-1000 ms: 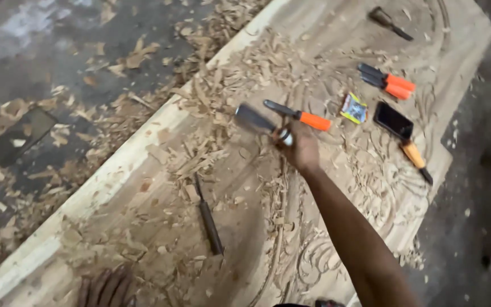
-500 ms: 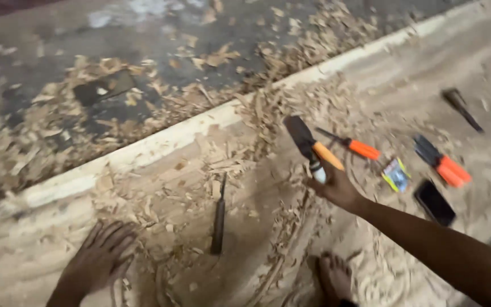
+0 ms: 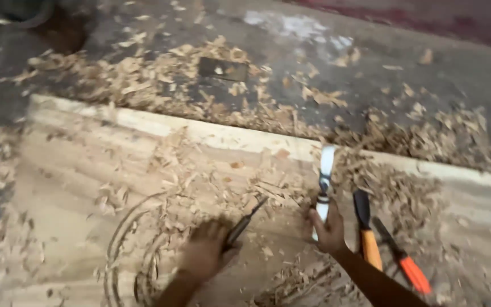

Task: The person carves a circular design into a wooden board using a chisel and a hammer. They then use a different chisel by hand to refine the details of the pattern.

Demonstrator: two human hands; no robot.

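Note:
My right hand (image 3: 329,228) is closed around the lower end of a white-handled tool (image 3: 325,176), which points away from me toward the panel's far edge. My left hand (image 3: 204,253) is blurred; its fingers curl over the near end of a thin dark chisel (image 3: 246,223) lying on the carved wooden panel (image 3: 86,165). The chisel's tip points up and to the right, out of the hand. Both hands rest low over the panel among wood shavings.
Two orange-handled chisels (image 3: 369,239) (image 3: 407,262) lie just right of my right hand. A carved round groove (image 3: 121,244) shows left of my left hand. Shavings (image 3: 160,79) cover the grey floor beyond the panel, where a dark flat block (image 3: 223,69) lies.
The view has swung left. My left hand has moved from flat on the wood onto the dark chisel. My right hand still holds the white-handled tool, now more upright.

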